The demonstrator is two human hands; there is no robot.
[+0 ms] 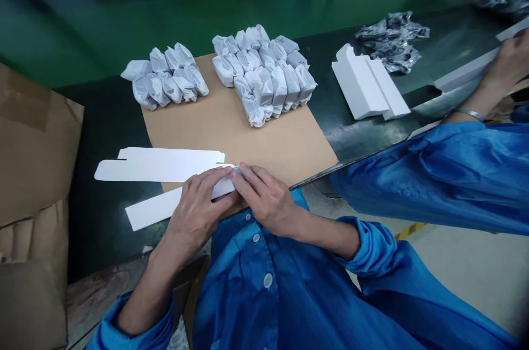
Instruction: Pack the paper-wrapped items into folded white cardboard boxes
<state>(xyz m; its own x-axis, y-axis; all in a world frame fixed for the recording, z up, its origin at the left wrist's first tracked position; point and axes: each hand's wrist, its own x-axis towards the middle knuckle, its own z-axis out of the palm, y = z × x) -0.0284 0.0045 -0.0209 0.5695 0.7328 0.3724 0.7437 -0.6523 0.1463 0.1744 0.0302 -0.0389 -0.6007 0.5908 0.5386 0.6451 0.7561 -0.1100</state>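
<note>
A long white carton [155,209] lies slanted near the table's front edge, its right end between my two hands. My left hand [202,195] wraps over it from the left, fingers and thumb closed around its sides. At the carton's right end my right hand [266,193] pinches the edge, with its thumb close to my left fingertips. Part of that end is hidden under the fingers. Just behind it, a flat white carton blank [165,165] rests on the brown cardboard sheet [273,146] and the dark table.
Paper-wrapped bundles stand in a left group [165,77] and a larger middle group [264,71]. White boxes [366,85] and clear plastic bags [392,41] lie to the right. A co-worker's hand [510,58] holds a white strip at far right. Brown cartons [33,146] stand left.
</note>
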